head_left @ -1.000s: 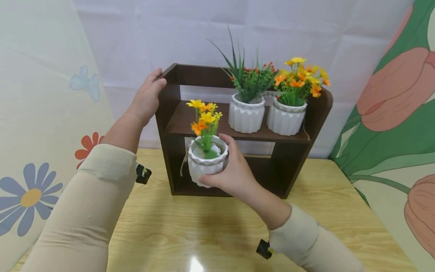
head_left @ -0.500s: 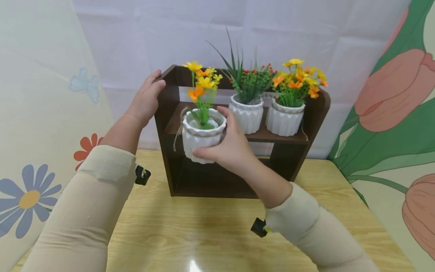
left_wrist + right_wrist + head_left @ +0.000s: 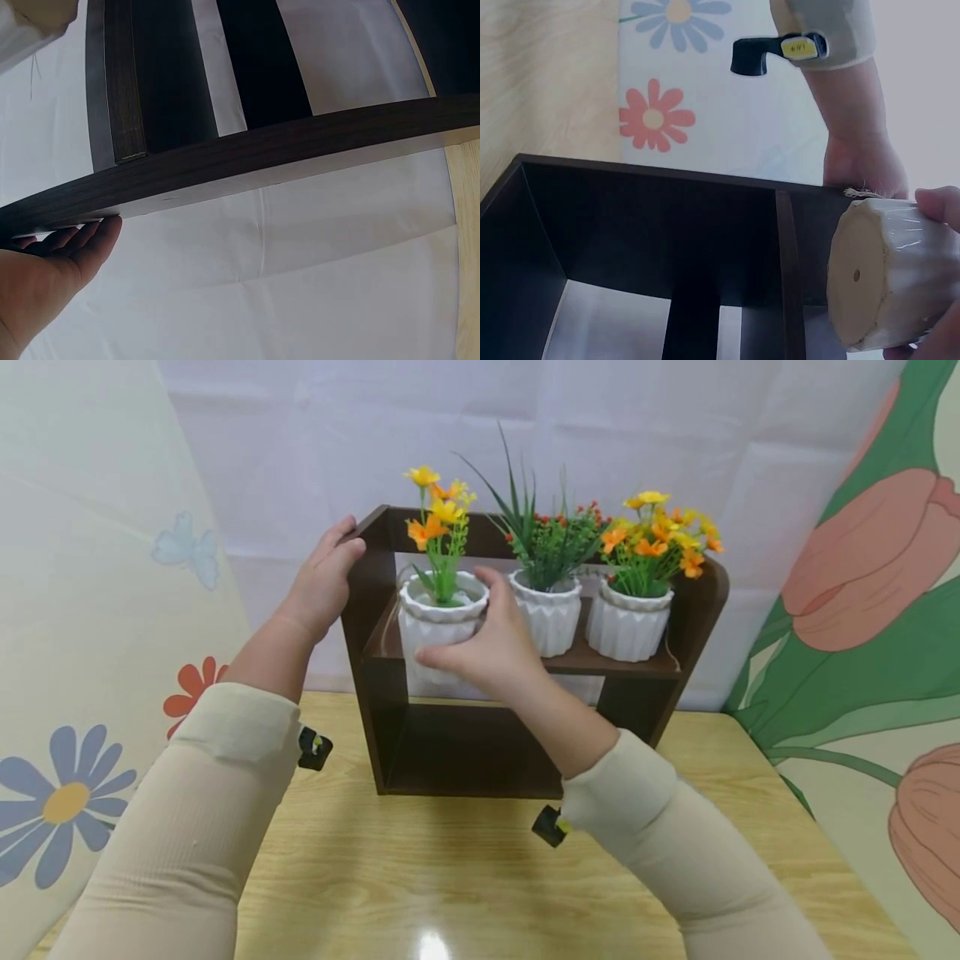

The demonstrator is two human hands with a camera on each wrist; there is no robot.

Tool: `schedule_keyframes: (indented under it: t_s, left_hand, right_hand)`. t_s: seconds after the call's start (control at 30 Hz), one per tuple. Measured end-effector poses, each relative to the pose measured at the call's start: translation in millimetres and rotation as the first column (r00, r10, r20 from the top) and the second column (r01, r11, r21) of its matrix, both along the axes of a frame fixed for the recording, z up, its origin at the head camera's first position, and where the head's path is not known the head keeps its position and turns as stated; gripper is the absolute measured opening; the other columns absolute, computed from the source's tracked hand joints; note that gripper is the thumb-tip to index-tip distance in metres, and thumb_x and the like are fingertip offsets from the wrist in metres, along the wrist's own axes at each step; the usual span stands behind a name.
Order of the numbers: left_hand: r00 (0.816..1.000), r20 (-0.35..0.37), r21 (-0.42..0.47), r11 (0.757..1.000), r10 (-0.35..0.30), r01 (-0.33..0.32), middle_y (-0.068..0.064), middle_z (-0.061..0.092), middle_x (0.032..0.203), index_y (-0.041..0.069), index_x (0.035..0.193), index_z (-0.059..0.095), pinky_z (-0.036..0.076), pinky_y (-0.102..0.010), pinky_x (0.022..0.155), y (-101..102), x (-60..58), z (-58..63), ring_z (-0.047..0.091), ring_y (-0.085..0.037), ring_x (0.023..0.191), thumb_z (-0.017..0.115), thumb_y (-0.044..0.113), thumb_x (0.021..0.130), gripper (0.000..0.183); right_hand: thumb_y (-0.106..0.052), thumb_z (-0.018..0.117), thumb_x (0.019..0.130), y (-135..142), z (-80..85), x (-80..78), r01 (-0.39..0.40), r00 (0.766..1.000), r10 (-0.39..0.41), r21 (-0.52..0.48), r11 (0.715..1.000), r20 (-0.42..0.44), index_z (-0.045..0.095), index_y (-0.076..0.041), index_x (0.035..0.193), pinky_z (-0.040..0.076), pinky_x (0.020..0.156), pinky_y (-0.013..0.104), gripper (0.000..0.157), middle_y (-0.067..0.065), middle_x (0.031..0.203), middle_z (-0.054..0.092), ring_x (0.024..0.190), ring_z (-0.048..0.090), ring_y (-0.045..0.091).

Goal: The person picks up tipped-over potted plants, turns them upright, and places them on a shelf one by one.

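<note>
In the head view my right hand (image 3: pixel 498 643) grips a white fluted flowerpot (image 3: pixel 435 631) of yellow and orange flowers (image 3: pixel 438 522), thumb across its front and fingers round its right side. The pot is upright at the left of the dark brown shelf unit's upper board (image 3: pixel 386 643). The right wrist view shows its pale underside (image 3: pixel 859 277) with a small drain hole, facing the camera. My left hand (image 3: pixel 318 577) rests against the shelf unit's left side panel near the top. In the left wrist view its fingers (image 3: pixel 101 238) touch that panel's outer face.
On the upper board stand two more white pots, one with grassy leaves and red berries (image 3: pixel 551 618), one with yellow and orange flowers (image 3: pixel 628 622). The shelf unit stands on a wooden table (image 3: pixel 420 877), with a white cloth (image 3: pixel 420 427) behind it.
My right hand has raised the flowerpot from in front of the lower compartment to the upper board's height, shifting slightly left and toward the shelf unit. My left hand has stayed at the side panel.
</note>
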State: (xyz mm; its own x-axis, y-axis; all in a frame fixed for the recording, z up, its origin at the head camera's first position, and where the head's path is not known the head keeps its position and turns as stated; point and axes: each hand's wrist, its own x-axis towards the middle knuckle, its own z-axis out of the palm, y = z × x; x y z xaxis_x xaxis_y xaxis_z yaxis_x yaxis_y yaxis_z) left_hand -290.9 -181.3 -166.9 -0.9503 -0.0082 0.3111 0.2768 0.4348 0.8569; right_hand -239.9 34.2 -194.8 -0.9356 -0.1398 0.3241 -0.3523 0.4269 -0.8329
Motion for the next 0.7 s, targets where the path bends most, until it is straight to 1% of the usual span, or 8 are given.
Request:
schedule_keyframes:
  t_s: [0.2, 0.47, 0.7]
  left_hand:
    - [1.000, -0.002, -0.002, 1.000, -0.002, 0.002, -0.004, 0.009, 0.166, 0.019, 0.159, 0.011, 0.013, -0.046, 0.123, 0, 0.3, -0.2, 0.013, -0.025, 0.150, 0.025, 0.042, 0.102, 0.063]
    - [1.000, 0.002, -0.014, 1.000, 0.001, -0.001, -0.005, 0.009, 0.166, 0.022, 0.159, 0.010, 0.012, -0.049, 0.123, 0, -0.5, -1.4, 0.013, -0.026, 0.151, 0.024, 0.043, 0.103, 0.062]
    - [1.000, 0.000, -0.013, 1.000, 0.003, -0.003, -0.003, 0.009, 0.167, 0.023, 0.159, 0.011, 0.012, -0.050, 0.122, 1, -1.8, -1.8, 0.012, -0.026, 0.151, 0.024, 0.044, 0.103, 0.061]
  right_hand:
    - [-0.032, 0.093, 0.061, -5, 1.5, -15.0, 0.045, 0.999, -0.046, 0.028, 0.999, 0.010, 0.024, -0.026, 0.151, 0.046, 0.100, 0.040, 0.114, 0.003, 0.143, 0.046, 0.123, 0.051, 0.021]
    - [-0.035, 0.092, 0.063, -13, 0.8, -31.8, 0.103, 0.994, -0.104, 0.028, 0.994, 0.041, 0.024, -0.026, 0.152, 0.045, 0.104, 0.040, 0.112, 0.001, 0.150, 0.040, 0.130, 0.046, 0.021]
    - [-0.035, 0.091, 0.063, -20, -1.6, -46.2, 0.136, 0.990, -0.137, 0.038, 0.990, 0.039, 0.025, -0.024, 0.151, 0.042, 0.107, 0.040, 0.110, 0.004, 0.151, 0.039, 0.134, 0.043, 0.024]
